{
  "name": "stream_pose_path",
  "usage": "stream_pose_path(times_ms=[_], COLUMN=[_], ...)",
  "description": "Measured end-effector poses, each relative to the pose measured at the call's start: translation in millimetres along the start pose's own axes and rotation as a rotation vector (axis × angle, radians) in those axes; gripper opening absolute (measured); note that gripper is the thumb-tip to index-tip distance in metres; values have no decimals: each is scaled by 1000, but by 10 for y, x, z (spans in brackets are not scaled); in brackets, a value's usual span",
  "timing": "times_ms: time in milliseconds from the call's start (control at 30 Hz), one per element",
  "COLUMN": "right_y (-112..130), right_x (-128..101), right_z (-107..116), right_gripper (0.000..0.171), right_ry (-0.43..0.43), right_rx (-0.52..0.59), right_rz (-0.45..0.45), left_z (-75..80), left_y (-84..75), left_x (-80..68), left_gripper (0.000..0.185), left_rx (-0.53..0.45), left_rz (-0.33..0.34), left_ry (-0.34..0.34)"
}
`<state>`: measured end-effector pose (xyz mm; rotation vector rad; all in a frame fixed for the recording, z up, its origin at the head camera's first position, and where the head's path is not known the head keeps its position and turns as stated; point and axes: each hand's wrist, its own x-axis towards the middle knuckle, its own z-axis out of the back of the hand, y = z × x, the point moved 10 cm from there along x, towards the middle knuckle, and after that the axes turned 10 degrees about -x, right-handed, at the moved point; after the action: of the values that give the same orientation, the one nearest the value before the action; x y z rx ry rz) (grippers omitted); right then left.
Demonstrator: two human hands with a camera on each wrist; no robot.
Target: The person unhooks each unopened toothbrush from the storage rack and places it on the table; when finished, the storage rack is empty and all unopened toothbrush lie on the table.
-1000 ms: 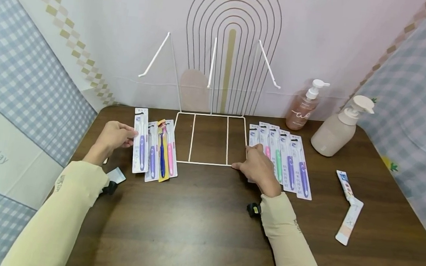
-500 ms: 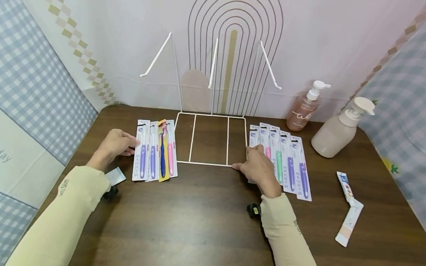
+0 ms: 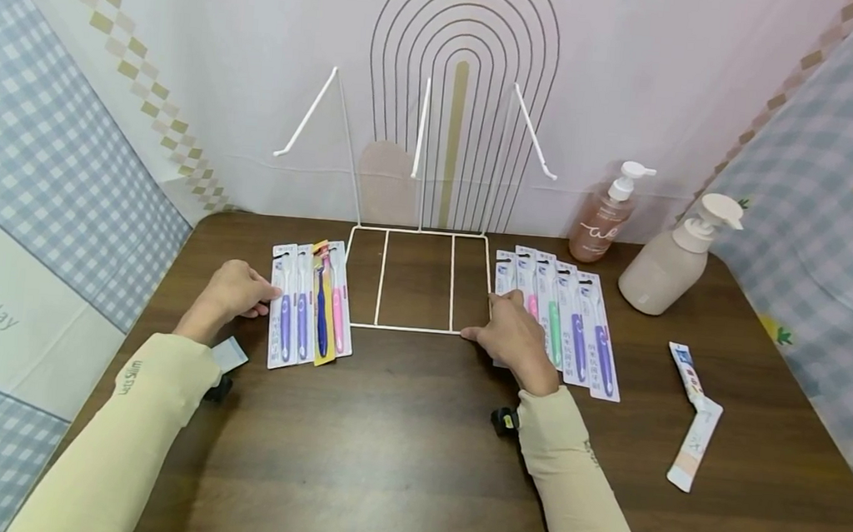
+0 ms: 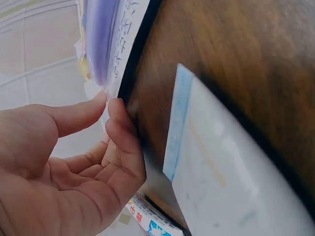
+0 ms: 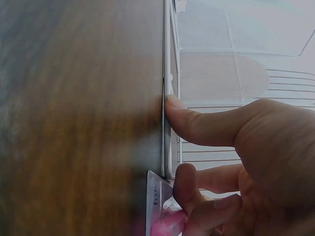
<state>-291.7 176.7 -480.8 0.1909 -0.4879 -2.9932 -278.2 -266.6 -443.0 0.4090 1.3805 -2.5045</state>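
Note:
A white wire rack (image 3: 377, 326) stands at the table's back middle, with three raised hooks. Left of it lie several carded toothbrushes; the outermost is a purple toothbrush pack (image 3: 282, 305) (image 4: 106, 39). My left hand (image 3: 232, 294) (image 4: 108, 101) pinches that pack's outer edge with thumb and forefinger tips. Right of the rack lies another row of toothbrush packs (image 3: 579, 328). My right hand (image 3: 514, 340) (image 5: 177, 137) rests on the inner packs, its thumb pressing the rack's front wire (image 5: 168, 83) and its curled fingers on a pink toothbrush pack (image 5: 162, 223).
A pink pump bottle (image 3: 611, 214) and a beige pump bottle (image 3: 671, 260) stand at the back right. Two toothpaste tubes (image 3: 693, 416) lie near the right edge. A small white packet (image 3: 227, 355) (image 4: 231, 167) lies by my left wrist. Patterned cloth walls enclose the table.
The purple toothbrush pack has slid toward me and now lines up with the packs beside it. My right hand has stayed on the rack's front wire.

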Motion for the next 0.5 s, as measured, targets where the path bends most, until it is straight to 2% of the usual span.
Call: stream_pose_path(times_ms=[233,400,433,500], right_y=[13,28,31,35], right_x=[15,24,26,31], right_z=[-20,-17,-22,-36], right_gripper=[93,95,96,96], right_ry=[-2,-9,-9,-5], right_rx=[7,6,6,7], right_rz=[-8,-3,-3,-2], left_z=[15,37,43,51], left_y=[51,140,195,206], left_x=[43,140,195,192], left_gripper=[31,27,26,26], left_rx=[20,32,29,44], left_rz=[5,11,4,8], left_ry=[3,13,17,11])
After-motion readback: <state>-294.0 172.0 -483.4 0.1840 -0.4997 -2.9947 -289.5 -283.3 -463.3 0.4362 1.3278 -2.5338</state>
